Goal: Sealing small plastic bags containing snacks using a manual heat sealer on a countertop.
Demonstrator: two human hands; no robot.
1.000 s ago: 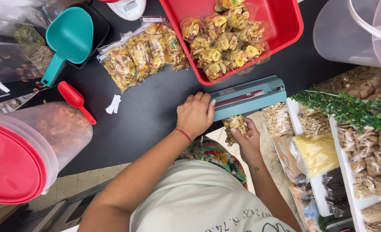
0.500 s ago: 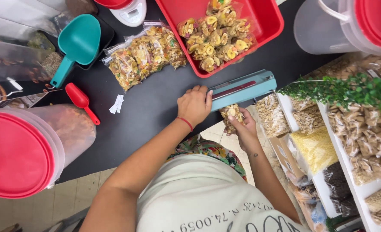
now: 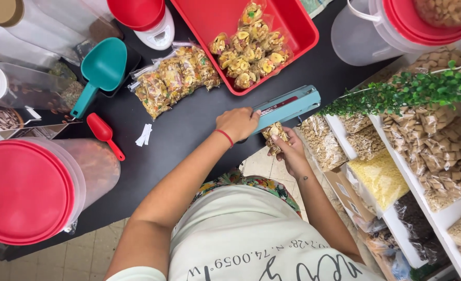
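the sealer (image 3: 287,106) looks like smooth teal plastic with a dull metal strip, the snack bag (image 3: 275,136) and the packed bags (image 3: 173,78) are clear glossy film, the tray (image 3: 298,26) and scoops (image 3: 103,70) are shiny plastic, and the black counter (image 3: 189,130) is matt.

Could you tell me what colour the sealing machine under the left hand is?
Teal, seen in the head view: the bar-shaped heat sealer.

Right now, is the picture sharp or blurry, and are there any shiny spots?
In the head view, most of it is sharp: the left hand on the teal sealer and the right hand holding a snack bag look crisp. The black table shows soft glare, the red tray is brightly lit, and the edges bend like a wide lens.
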